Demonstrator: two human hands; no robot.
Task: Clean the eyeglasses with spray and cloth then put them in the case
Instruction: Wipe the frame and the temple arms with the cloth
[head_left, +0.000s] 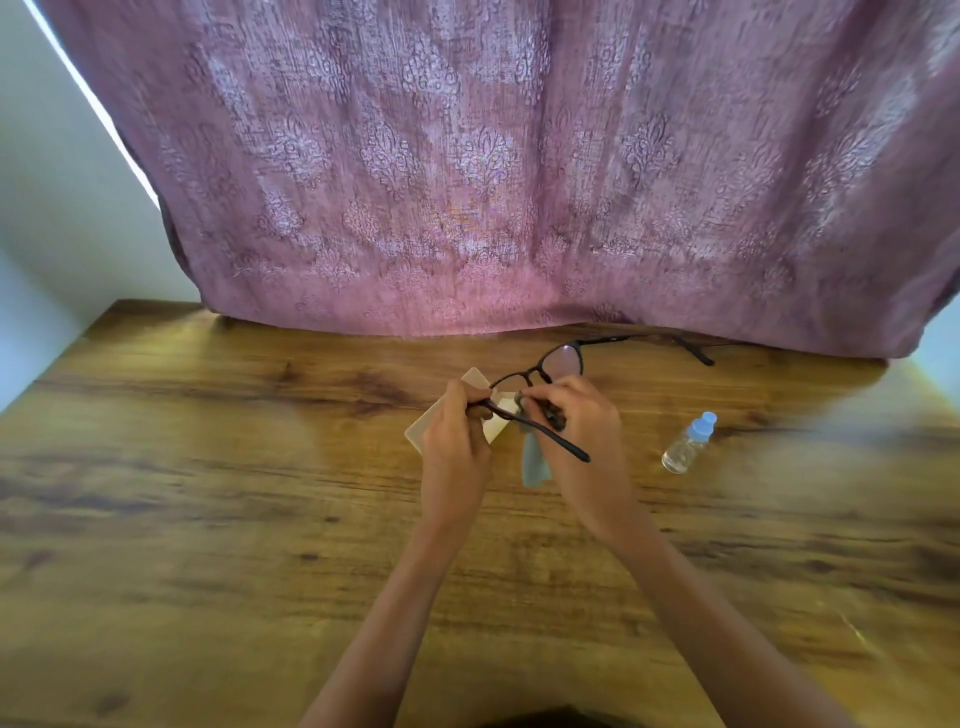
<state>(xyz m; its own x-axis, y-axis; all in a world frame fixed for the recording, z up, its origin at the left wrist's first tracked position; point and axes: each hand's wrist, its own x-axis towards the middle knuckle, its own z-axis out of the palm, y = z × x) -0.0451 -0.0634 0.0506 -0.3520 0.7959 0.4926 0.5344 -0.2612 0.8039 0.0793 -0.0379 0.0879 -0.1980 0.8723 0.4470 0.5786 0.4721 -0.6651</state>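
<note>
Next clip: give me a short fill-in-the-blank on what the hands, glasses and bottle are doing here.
1. The left hand holds the glasses by one ____.
2. The right hand rubs a lens with a pale blue ____.
3. The bottle, with its blue cap on, lies on the table to the ____ of the hands.
4. The white case lies partly hidden ____ the left hand.

Missing words: temple; cloth; right; under

Bottle (689, 443) right; open table (208, 467) left
</note>
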